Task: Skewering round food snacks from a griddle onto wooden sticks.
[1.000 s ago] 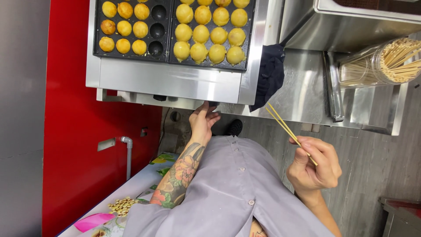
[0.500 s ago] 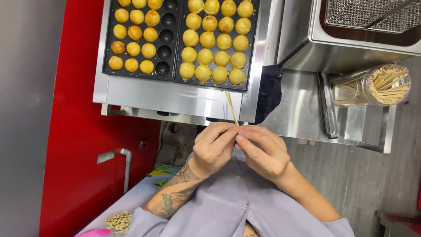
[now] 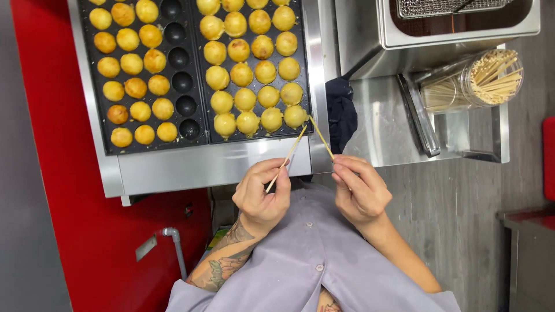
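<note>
Red wall panel (image 3: 63, 242) at left; grey wood-grain floor (image 3: 457, 231) below – steel counter (image 3: 387, 127) on right, deep fryer (image 3: 439, 23) on it, grey pipe (image 3: 176, 248) low.

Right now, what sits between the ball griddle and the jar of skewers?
Head view: a dark cloth hangs at the griddle edge, then bare steel counter and a flat metal tool beside the skewer jar.

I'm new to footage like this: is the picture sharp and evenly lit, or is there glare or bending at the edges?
Head view: bright, even light, mostly sharp; both skewers in the left hand and right hand read crisply. Soft glare streaks the steel counter and the griddle rim. The wide lens bows straight edges slightly near the borders. The jar of skewers is a little soft.
</note>
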